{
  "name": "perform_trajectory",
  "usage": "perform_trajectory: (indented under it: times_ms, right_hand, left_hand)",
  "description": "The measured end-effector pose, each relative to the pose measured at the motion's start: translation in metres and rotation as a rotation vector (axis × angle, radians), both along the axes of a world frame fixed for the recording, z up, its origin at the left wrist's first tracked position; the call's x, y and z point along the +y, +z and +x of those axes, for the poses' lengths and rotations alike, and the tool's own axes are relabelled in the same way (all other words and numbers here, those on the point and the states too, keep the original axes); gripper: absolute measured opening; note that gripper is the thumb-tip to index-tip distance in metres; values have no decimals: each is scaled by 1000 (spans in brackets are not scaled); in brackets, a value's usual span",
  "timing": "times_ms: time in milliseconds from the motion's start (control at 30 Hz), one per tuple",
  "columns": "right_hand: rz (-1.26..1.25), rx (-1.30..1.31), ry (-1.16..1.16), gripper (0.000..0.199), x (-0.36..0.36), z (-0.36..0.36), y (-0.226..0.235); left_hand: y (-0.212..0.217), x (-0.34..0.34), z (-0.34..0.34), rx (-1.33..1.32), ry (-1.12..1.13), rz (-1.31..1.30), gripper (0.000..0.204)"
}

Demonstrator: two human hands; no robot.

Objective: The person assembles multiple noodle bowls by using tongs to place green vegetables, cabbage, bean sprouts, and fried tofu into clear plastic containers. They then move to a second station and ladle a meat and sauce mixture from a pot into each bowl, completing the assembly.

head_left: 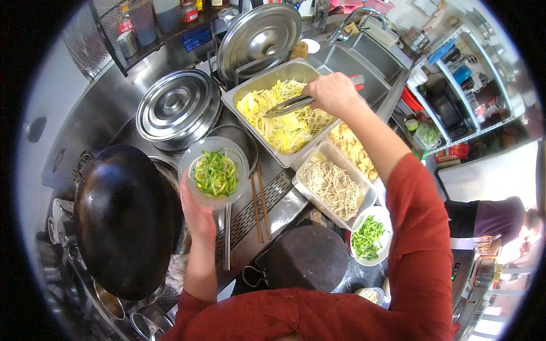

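Observation:
My left hand (pixel 198 217) holds a clear plastic bowl (pixel 185 166) from below and the side. Sliced green vegetables (pixel 215 176) with some yellow pieces lie in it. My right hand (pixel 333 94), closed from above, grips metal tongs (pixel 289 104) with a red part by the hand. Their tips reach down to the cabbage (pixel 253 108) in a deep metal tray (pixel 239 121). Bean sprouts (pixel 318 120) fill the tray's right side. Whether the tongs pinch any food, I cannot tell.
Beside the tray stand containers of beige strands (pixel 330 181) and yellowish pieces (pixel 350 146), and a white bowl (pixel 368 261) of chopped greens. A large black wok (pixel 122 221) is at left. Chopsticks (pixel 261 199), a lidded pot (pixel 173 105), a round dark board (pixel 307 258) and a sink (pixel 369 54) surround them.

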State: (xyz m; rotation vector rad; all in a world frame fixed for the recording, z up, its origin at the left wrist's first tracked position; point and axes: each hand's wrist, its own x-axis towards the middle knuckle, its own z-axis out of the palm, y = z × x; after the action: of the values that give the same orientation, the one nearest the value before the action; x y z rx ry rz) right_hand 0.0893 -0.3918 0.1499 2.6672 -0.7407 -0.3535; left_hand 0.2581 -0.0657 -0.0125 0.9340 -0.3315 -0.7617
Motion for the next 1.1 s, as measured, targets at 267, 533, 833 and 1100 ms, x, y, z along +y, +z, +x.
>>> perform_trajectory:
  times_ms: [267,533,833,1100]
  right_hand:
    - [-12,189,168,43,1,-29,55]
    - [-6,57,164,19,7,-34,22]
    - [98,-341,-50,48,13,-104,106]
    - [345,-838,-154,46,36,-146,159]
  left_hand:
    - [-1,-19,7,153,10,51,64]
    - [18,-33,5,91,1,20,59]
    - [45,-90,6,-14,104,142,58]
    - [45,-142,0,-59,128,138,55]
